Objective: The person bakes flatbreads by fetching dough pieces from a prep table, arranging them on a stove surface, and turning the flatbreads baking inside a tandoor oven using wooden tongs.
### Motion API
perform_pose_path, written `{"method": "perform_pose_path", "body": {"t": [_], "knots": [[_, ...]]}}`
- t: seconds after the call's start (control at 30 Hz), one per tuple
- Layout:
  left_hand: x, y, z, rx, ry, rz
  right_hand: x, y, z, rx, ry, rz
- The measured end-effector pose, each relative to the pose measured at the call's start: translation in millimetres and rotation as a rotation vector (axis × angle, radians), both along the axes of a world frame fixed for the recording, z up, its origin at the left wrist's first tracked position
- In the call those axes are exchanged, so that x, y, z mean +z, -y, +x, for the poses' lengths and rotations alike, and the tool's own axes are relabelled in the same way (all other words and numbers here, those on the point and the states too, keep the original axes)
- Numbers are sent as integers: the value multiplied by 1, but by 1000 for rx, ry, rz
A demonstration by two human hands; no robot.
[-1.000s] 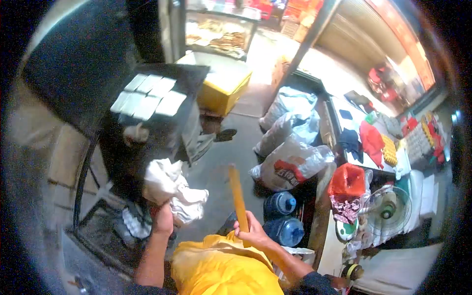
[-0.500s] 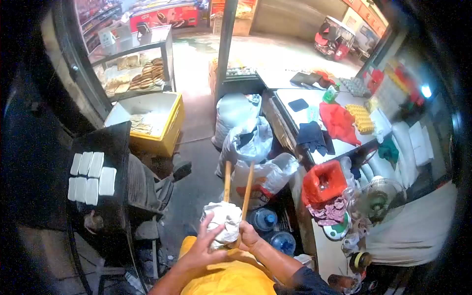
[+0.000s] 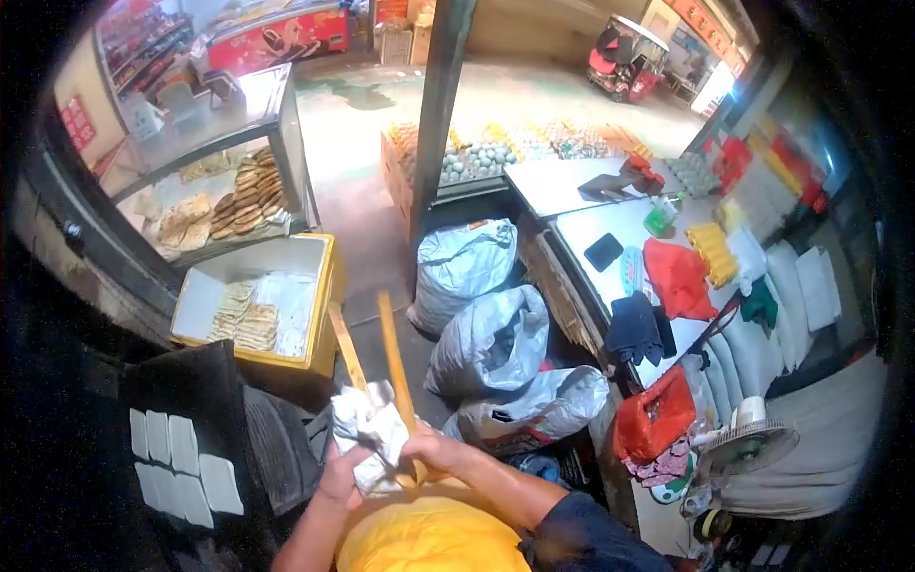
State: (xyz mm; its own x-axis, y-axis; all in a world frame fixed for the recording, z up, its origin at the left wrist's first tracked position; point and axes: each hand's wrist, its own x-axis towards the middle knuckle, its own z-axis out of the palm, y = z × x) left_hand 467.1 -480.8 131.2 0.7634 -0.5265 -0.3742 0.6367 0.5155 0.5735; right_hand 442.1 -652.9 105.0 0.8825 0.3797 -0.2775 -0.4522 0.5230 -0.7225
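A crumpled white cloth (image 3: 367, 429) is bunched in my left hand (image 3: 340, 474), whose fingers are closed on it in front of the yellow garment I wear. My right hand (image 3: 429, 451) is wrapped around the lower part of a long wooden stick (image 3: 393, 357). A second flat wooden stick (image 3: 349, 351) sticks up out of the cloth, leaning left. Its lower end is hidden by the cloth, so I cannot tell whether the two sticks are joined. Both hands are close together at the cloth.
Several white rectangular slabs (image 3: 179, 467) lie on a dark surface at left. A yellow-edged foam box (image 3: 319, 357) holds flatbreads; a glass case (image 3: 295, 162) stands behind it. White sacks (image 3: 462, 262) stand ahead. At right, a table (image 3: 581, 229) carries cloths and a phone; a fan (image 3: 753, 448) is nearby.
My view has shifted, and the hands, cloth and sticks now appear farther left. The sticks now lean left, with their upper ends nearer the foam box. Both hands keep hold.
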Motion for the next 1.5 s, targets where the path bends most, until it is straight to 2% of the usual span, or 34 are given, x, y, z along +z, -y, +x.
{"method": "perform_pose_path", "body": {"t": [0.07, 0.13, 0.27, 0.33, 0.37, 0.4, 0.47, 0.53, 0.57, 0.6, 0.63, 0.67, 0.7, 0.73, 0.8, 0.9, 0.97, 1.03, 1.13, 1.2, 1.27, 1.33, 1.37, 1.4, 1.47, 1.5], "knots": [[6, 6, 39, -2, -30, -36, 27, 4, 35, -37, -44, 60], [7, 17, 67, 89, -38, 18, 46, 18, 64, -45, 38, -46], [-7, 41, 109, 110, -42, 47, 36, 45, 107, -34, 9, -96], [-19, 50, 126, 253, 94, 215, 40, 61, 131, -144, -12, -453], [-15, 53, 137, 285, 158, 321, 31, 72, 145, -205, 30, -484], [-13, 61, 148, 289, 163, 322, 26, 80, 160, -233, -46, -444], [-10, 69, 162, 197, 341, 766, 14, 95, 187, -227, 50, -585], [-32, 73, 169, 23, 573, 916, -31, 102, 207, -151, 217, -808], [-5, 92, 180, -20, 471, 758, -45, 103, 218, -24, 95, -764], [22, 111, 186, -63, 362, 599, -36, 111, 228, -19, 92, -760], [17, 118, 192, 38, 324, 436, -18, 119, 238, 81, -39, -475], [18, 122, 200, 40, 315, 435, -5, 127, 247, 174, -167, -191], [21, 123, 209, 24, 144, 283, -4, 121, 251, 70, -89, -128], [22, 125, 215, 4, -26, 131, -3, 120, 256, 69, -96, -127], [11, 134, 226, 30, -22, 132, -5, 123, 268, 100, 38, -486], [17, 145, 242, -211, -178, 420, -34, 122, 273, 32, 53, -429], [17, 156, 250, -171, -168, 430, -52, 122, 277, 13, 64, -422], [15, 161, 258, -137, -152, 437, -59, 125, 284, -23, 56, -571], [5, 149, 268, -210, -105, 470, -46, 141, 289, -27, 40, -455], [-13, 131, 268, 97, -275, 429, -64, 145, 287, -37, -1, -453], [-7, 126, 276, 47, -242, 370, -58, 154, 287, -50, -46, -451], [-14, 120, 277, 130, -212, 272, -46, 169, 286, 145, -307, -420], [-15, 115, 280, 101, -193, 232, -46, 168, 283, 130, -311, -421], [-16, 114, 277, 82, -192, 230, -48, 165, 280, 158, -286, -355], [-12, 117, 270, -150, -140, 422, -61, 152, 272, 174, -257, -295], [-18, 116, 262, -185, -90, 352, -81, 137, 263, 55, 55, -328]]}}
